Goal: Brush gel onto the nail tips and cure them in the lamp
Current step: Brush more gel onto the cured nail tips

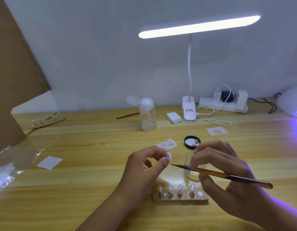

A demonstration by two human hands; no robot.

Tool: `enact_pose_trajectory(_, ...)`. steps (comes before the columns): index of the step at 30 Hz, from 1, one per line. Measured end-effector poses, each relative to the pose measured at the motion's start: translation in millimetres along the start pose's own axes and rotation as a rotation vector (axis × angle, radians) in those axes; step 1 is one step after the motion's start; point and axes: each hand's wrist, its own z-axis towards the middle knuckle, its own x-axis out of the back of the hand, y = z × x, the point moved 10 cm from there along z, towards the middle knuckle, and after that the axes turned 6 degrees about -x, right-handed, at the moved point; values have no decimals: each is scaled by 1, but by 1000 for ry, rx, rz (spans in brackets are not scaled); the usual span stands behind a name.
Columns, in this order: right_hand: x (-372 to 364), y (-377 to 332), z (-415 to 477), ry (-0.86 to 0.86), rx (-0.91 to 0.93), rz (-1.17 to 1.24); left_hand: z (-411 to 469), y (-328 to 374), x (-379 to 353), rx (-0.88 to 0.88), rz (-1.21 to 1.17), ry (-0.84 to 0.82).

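My left hand (144, 165) pinches a clear nail tip (169, 155) between thumb and forefinger, held above the table. My right hand (224, 165) grips an amber-handled gel brush (227, 176) whose dark bristles point left, a short gap below the tip. Behind that hand stands a small open glass gel jar (191, 170), partly hidden by my fingers. In front lies a wooden holder block (181, 198) with several clear nail tips on stands and one bare magnet spot. The curing lamp (290, 104) glows purple at the far right edge.
The jar's black lid (192, 142) lies beyond my hands. A clear pump bottle (147, 114), a clip desk lamp (188, 112), a power strip (222, 104), white pads, paper squares, a second holder (47, 120) and a plastic bag (12, 162) sit around the wooden table.
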Motion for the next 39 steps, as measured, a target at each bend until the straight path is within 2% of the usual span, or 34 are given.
enact_pose_trajectory(6,2,0,0,89,26,-134,0,1,-1,-22,74,-18)
enact_pose_trajectory(12,-6,-11,-6,136,197,-380,0,-1,-1,-24,137,-22)
enact_pose_trajectory(39,-3,-14,-6,121,254,-357,-2,1,-8,-25,111,-53)
